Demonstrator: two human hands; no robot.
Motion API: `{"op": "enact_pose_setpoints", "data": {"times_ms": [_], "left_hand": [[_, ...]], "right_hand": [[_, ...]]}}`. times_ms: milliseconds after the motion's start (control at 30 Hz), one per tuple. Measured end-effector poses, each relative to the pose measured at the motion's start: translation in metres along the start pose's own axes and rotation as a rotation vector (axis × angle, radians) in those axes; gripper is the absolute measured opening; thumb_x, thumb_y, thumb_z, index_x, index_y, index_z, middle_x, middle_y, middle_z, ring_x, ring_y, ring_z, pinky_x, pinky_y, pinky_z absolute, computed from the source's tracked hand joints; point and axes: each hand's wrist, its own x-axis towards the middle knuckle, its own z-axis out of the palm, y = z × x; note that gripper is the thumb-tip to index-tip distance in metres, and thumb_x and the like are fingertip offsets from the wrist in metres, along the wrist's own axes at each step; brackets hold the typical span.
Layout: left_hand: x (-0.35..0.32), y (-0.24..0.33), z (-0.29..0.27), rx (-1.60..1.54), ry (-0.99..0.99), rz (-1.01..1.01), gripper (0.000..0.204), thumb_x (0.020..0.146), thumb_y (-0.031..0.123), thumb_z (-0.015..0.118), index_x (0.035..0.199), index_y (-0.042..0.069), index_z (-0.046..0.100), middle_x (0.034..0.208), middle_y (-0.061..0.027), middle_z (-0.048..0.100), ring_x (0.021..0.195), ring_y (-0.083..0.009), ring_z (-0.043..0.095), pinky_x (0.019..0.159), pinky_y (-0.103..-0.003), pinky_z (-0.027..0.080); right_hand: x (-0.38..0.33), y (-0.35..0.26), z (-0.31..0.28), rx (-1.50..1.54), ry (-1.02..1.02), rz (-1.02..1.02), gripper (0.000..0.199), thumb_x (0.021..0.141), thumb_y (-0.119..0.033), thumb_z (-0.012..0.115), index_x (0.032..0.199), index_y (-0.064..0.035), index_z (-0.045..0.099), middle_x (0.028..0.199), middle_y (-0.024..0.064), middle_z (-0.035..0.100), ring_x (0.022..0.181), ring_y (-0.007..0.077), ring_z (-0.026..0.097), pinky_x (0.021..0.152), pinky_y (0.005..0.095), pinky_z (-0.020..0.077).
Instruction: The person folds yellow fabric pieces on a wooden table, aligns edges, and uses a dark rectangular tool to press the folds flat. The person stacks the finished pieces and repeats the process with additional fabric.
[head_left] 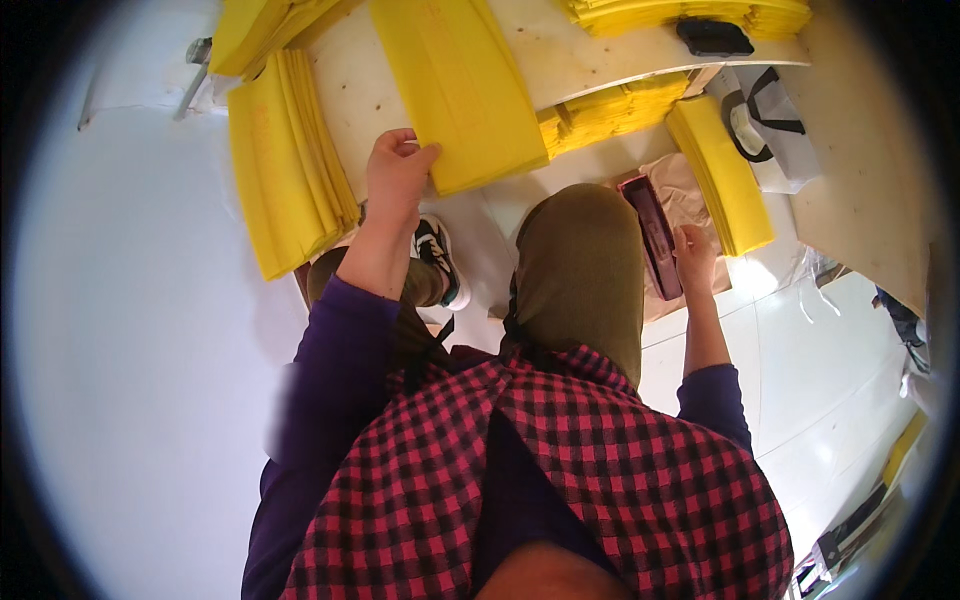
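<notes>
A long, flat yellow cloth-like piece (470, 100) lies over the near edge of the wooden table. My left hand (398, 172) is closed on its near left corner, thumb on top. Down to the right, my right hand (695, 258) is beside a narrow dark maroon box (653, 235), over crumpled brown paper (685, 195). Its fingers are curled together, and whatever they hold is too small to make out. Just right of that hand stands a bundle of folded yellow pieces (722, 175).
A thick yellow stack (285, 165) hangs at the table's left end. More yellow stacks lie on the wooden table (345, 75) and on a shelf (620, 110) below it. A black phone-like object (714, 38) rests at the back right, above a white bag (775, 130) with black handles.
</notes>
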Motion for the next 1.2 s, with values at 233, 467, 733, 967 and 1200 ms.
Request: {"op": "enact_pose_setpoints", "data": {"times_ms": [233,467,733,967,1200], "left_hand": [[-0.01,0.025,0.002,-0.218,0.011,-0.078,0.039,0.08,0.001,0.06,0.116,-0.004,0.044,0.097,-0.0118,0.059,0.08,-0.0198,0.061,0.063,-0.028,0.051],[-0.021,0.052,-0.022,-0.559,-0.109,-0.165,0.032,0.083,0.002,0.055,0.114,0.002,0.051,0.106,-0.0059,0.06,0.097,-0.0172,0.057,0.087,-0.034,0.042],[-0.052,0.076,-0.053,-0.597,-0.227,-0.107,0.032,0.083,0.001,0.054,0.114,0.003,0.051,0.108,-0.0061,0.061,0.098,-0.0177,0.059,0.087,-0.033,0.044],[-0.097,0.066,-0.074,-0.583,-0.197,0.033,0.046,0.078,-0.009,0.05,0.122,-0.008,0.039,0.099,-0.0151,0.063,0.088,-0.0198,0.064,0.077,-0.028,0.051],[-0.126,0.057,-0.113,-0.358,-0.194,0.136,0.05,0.08,-0.01,0.049,0.129,-0.004,0.036,0.106,-0.0138,0.063,0.093,-0.0152,0.061,0.081,-0.025,0.047]], "right_hand": [[-0.004,-0.14,-0.041,0.395,0.0,-0.197,0.017,0.089,-0.015,0.059,0.097,-0.0002,0.062,0.079,0.0047,0.062,0.068,0.0079,0.058,0.059,0.0226,0.0461],[-0.022,-0.245,-0.039,0.75,-0.367,-0.091,0.024,0.092,-0.022,0.055,0.106,-0.0021,0.06,0.089,0.0052,0.063,0.071,0.0087,0.058,0.059,0.0199,0.0463],[0.0,-0.304,0.007,1.089,-0.83,0.086,0.053,0.096,-0.039,0.042,0.126,0.0046,0.044,0.118,0.0169,0.055,0.106,0.0238,0.057,0.089,0.0336,0.0469],[0.031,-0.344,0.062,1.326,-1.062,0.216,0.05,0.097,-0.036,0.04,0.129,0.0017,0.042,0.125,0.0145,0.053,0.113,0.0256,0.052,0.097,0.038,0.0421],[0.003,-0.37,0.091,1.366,-1.01,0.176,0.036,0.094,-0.017,0.049,0.125,-0.0003,0.046,0.116,0.0134,0.058,0.104,0.0234,0.058,0.09,0.0364,0.0483]]}}
